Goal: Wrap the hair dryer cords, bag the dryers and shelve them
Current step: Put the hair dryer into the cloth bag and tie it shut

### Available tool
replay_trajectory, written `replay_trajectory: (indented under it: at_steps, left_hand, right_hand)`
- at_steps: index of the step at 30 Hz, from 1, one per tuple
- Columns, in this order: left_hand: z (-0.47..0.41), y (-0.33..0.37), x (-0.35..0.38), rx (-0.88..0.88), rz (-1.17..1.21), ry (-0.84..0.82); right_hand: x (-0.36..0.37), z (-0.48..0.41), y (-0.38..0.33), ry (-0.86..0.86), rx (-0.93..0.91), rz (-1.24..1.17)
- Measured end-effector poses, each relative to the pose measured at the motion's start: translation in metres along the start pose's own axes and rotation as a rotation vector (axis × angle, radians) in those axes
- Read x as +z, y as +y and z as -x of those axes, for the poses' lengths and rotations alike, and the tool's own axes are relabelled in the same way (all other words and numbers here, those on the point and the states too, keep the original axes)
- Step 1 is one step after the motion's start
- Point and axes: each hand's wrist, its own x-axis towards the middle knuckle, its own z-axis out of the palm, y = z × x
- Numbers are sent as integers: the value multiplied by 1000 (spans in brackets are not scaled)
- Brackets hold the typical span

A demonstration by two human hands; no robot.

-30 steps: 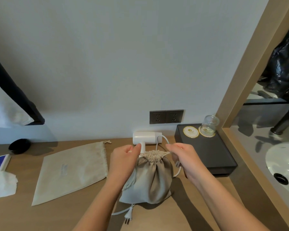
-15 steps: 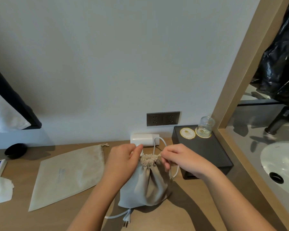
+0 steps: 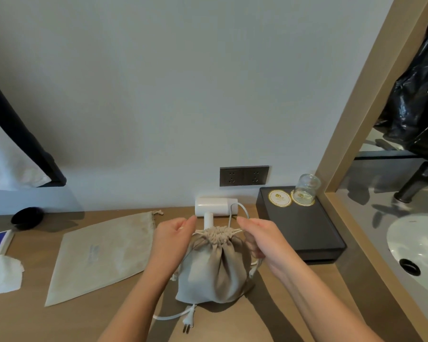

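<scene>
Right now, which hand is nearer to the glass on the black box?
The right hand: it is just left of the black box holding the glass. The left hand is farther, beyond the filled bag.

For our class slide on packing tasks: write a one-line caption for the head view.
Left hand and right hand pull drawstrings on a grey pouch; white hair dryer behind.

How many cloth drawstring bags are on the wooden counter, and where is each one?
2. The filled bag stands in the middle between both hands, its mouth cinched shut. The empty bag lies flat to its left. None other shows; the arms could hide little.
</scene>
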Motion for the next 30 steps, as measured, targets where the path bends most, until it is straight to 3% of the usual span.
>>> replay_trajectory:
  at_steps: [4,8,13,19,22,25,30]
  left_hand:
    - [9,5,-7,153,-15,-67]
    - [8,15,-16,343,-124,-133]
    - [-18,31,-33,520,-288,-316]
    - [-48,55,-44,537,-276,-549]
    - [-60,64,-39,525,-322,-604]
    - [-68,61,-27,455,-320,-637]
    - [-74,34,-6,340,-291,-544]
  right_hand:
    - [4,2,-6,1,-140,-89]
    - [7,2,-11,-149,-150,-318]
    - [8,-3,-18,-238,-223,23]
    - [10,-8,-30,-386,-287,465]
    - [13,-4,-33,-478,-255,517]
    - [18,-3,-32,-454,-307,559]
    - [19,-1,-28,-437,-285,448]
